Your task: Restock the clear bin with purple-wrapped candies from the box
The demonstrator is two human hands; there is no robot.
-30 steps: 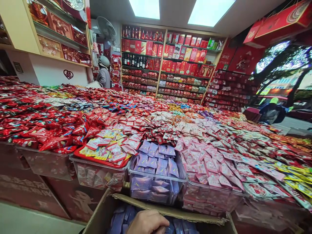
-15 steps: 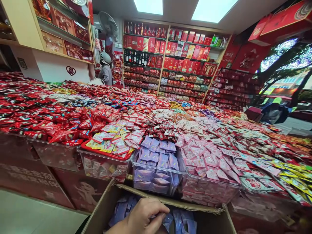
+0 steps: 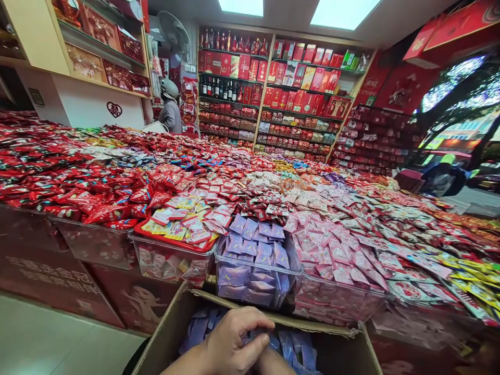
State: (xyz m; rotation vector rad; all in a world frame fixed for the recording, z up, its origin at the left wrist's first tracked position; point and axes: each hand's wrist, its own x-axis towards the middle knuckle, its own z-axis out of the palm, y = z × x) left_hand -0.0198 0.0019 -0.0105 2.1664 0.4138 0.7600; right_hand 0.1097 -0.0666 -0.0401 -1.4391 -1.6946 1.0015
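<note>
Bluish wrapping [image 3: 252, 336] shows inside the left hand [image 3: 237, 339], fingers curled, thumb nearly meeting them; the right hand [image 3: 269, 360] is mostly hidden beneath, its opening and either hand's grip impossible to tell. Both are over a cardboard box [image 3: 170, 325] holding purple packets [image 3: 299, 348]. Just beyond, a transparent bin [image 3: 258, 264] of lilac packets [image 3: 250, 246] stands between pink packets [image 3: 338, 254] and a red tray [image 3: 175, 240].

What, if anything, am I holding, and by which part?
Shiny purple plastic shows inside the curled left hand, but any grip, or its place, can't be told; the right hand is mostly hidden.
</note>
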